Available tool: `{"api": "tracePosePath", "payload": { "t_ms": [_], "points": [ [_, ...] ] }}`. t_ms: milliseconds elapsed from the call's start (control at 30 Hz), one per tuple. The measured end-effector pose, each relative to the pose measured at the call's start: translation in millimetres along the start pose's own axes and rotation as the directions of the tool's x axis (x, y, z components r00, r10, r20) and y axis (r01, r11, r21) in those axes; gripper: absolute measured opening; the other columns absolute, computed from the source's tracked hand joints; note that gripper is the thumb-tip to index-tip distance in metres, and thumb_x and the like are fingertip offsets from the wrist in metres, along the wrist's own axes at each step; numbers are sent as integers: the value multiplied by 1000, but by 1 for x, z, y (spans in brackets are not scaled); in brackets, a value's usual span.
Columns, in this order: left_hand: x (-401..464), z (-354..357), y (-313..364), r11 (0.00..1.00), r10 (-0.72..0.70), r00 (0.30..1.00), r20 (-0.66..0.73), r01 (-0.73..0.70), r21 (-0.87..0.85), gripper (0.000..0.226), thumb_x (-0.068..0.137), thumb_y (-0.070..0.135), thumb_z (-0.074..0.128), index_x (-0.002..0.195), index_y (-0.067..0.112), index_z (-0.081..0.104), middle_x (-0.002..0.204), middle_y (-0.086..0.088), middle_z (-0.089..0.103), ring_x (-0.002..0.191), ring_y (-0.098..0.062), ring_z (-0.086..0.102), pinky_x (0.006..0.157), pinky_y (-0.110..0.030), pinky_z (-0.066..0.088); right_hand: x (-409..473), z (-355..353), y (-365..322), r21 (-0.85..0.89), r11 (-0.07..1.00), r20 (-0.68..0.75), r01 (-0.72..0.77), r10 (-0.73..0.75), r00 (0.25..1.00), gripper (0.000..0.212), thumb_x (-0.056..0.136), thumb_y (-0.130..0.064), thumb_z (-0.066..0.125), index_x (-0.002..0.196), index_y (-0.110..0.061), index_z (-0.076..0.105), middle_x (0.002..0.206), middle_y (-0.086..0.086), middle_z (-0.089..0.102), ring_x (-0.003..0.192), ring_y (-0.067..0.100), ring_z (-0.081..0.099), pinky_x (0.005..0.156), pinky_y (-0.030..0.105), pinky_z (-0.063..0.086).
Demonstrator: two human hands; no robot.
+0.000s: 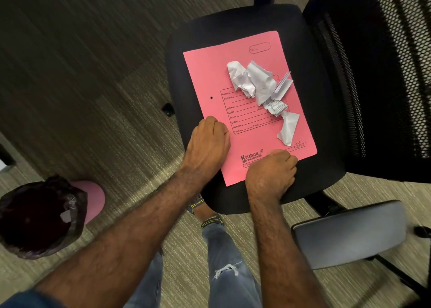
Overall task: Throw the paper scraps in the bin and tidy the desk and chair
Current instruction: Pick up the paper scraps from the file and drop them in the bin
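A pink file folder (247, 130) lies flat on the black seat of an office chair (326, 121). Several crumpled white paper scraps (261, 86) are piled on the folder's upper right part. My left hand (210, 144) grips the folder's left edge near its lower corner, fingers curled under. At the folder's bottom edge, my right hand (272, 170) is closed on it, just below the printed logo. A pink bin (39, 216) lined with a dark plastic bag stands on the floor at the lower left.
The chair's black mesh backrest (384, 74) rises at the right, and a grey armrest (349, 235) juts out at the lower right. Striped carpet covers the floor. My jeans and one foot show below the seat's front edge.
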State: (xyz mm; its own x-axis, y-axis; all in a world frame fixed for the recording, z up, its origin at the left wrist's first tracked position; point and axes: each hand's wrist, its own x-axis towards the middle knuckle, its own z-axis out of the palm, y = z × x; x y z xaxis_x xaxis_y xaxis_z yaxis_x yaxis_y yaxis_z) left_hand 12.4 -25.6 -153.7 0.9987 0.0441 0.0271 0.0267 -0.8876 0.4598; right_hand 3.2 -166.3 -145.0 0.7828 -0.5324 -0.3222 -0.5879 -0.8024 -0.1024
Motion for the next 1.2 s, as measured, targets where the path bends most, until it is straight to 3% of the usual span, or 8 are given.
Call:
{"api": "tracePosePath", "payload": {
  "t_ms": [167,467,600,733,867,933,1033,1200],
  "points": [
    [-2,-5,3,998,-34,999,12,34,-55,14,99,12,59,92,1,64,93,-17,59,81,-34,56,71,-49,51,1,-2,11,143,987,32,-72,68,997,41,99,-10,62,136,1,50,138,18,52,125,37,55,110,51,47],
    [-5,-11,0,984,-75,997,15,77,-163,15,101,14,57,95,1,62,99,-16,57,87,-32,55,80,-50,49,-6,-19,10,555,824,21,-115,124,992,8,111,-14,47,114,-14,55,117,-3,43,103,18,62,95,43,61],
    [-10,-15,-1,935,-166,986,-5,156,-320,11,102,14,56,94,7,59,100,-9,53,90,-24,52,81,-38,48,-9,-24,1,626,776,78,-80,40,996,23,113,-23,42,114,-5,57,122,13,58,97,25,71,81,40,66],
    [-18,-19,-7,832,-288,958,-2,249,-496,10,102,16,56,93,19,56,93,10,47,87,-10,49,77,-19,43,-19,-27,-18,635,772,100,16,-103,990,28,112,-24,40,98,-7,57,121,30,61,80,19,57,69,34,55],
    [-22,-20,-16,664,-446,893,59,374,-648,20,102,27,55,83,22,58,79,18,49,76,1,48,68,-14,38,-38,-32,-43,687,727,166,27,-194,967,19,112,-34,42,108,-25,58,125,16,64,102,24,65,91,43,59],
    [-25,-22,-20,488,-537,825,175,473,-734,27,97,42,53,80,23,61,68,16,53,64,2,48,62,-19,41,-49,-33,-54,717,696,191,28,-234,953,16,111,-37,44,100,-35,55,116,7,65,102,24,66,87,42,58],
    [-32,-32,-33,209,-565,752,339,528,-823,29,87,57,55,76,32,65,64,13,57,59,-5,50,62,-29,40,-71,-27,-71,759,651,248,18,-314,917,18,111,-35,47,101,-26,59,97,1,60,86,17,55,80,37,49],
    [-51,-53,-55,-111,-480,760,438,442,-890,25,88,49,62,73,29,68,63,6,55,57,-6,49,54,-24,41,-109,-18,-94,798,603,357,-13,-455,816,24,112,-32,50,103,-14,64,86,-4,58,78,6,54,74,27,46]
  ]
}}
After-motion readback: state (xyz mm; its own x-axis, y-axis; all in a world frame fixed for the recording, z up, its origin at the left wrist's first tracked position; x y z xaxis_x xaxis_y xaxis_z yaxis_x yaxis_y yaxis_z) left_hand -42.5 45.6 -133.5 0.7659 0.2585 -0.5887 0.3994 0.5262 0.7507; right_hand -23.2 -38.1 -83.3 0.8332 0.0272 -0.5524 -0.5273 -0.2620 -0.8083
